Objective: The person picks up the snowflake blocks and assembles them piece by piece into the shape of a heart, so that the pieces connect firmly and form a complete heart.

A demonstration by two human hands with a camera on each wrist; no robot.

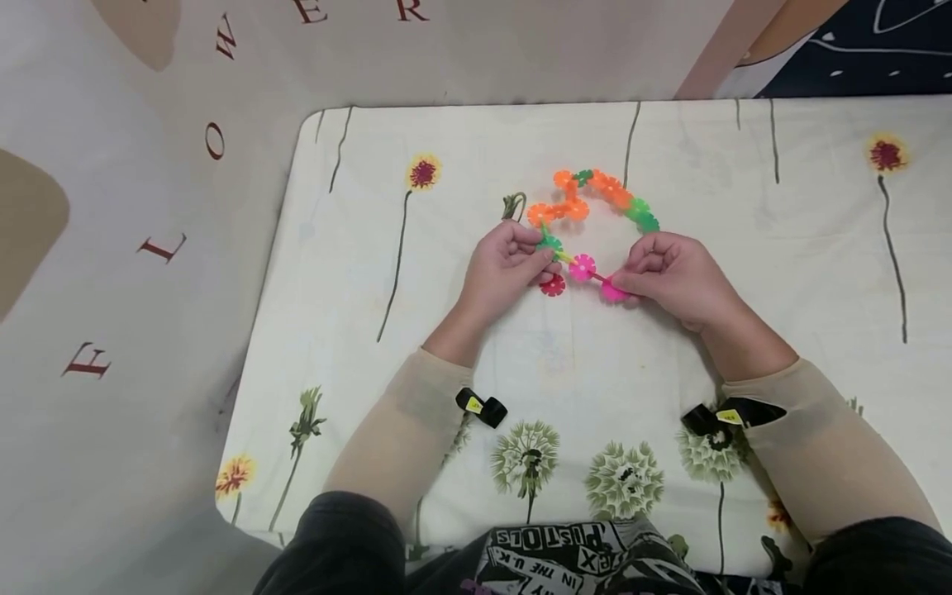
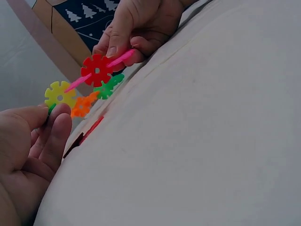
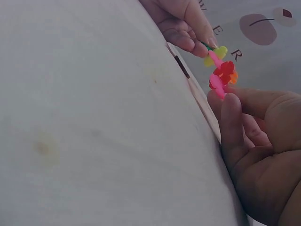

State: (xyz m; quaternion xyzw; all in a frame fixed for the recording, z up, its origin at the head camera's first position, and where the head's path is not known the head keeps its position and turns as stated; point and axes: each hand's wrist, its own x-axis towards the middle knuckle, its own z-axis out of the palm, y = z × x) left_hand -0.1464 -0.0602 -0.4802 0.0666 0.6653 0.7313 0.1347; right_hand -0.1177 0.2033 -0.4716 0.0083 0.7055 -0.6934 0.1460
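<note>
Both hands hold a chain of notched plastic discs just over the table. My left hand [image 1: 509, 260] pinches a green disc [image 1: 550, 243] between thumb and fingers. From there the chain runs through a yellow disc [image 2: 60, 94], a pink disc [image 1: 583, 267] and a red disc [image 2: 97, 70]. At its near end my right hand [image 1: 673, 277] pinches another pink disc [image 1: 613, 290]. Beyond the hands, orange discs [image 1: 611, 189] and green discs [image 1: 641, 215] curve round in an arc. Below the left fingertips lies a loose red disc [image 1: 553, 285].
A pale cloth [image 1: 580, 355] printed with flowers and dandelions covers the table. Behind it and along the left hangs a light curtain [image 1: 521, 58] with printed letters. Each forearm wears a black strap with a small device, such as the left wrist device [image 1: 482, 406].
</note>
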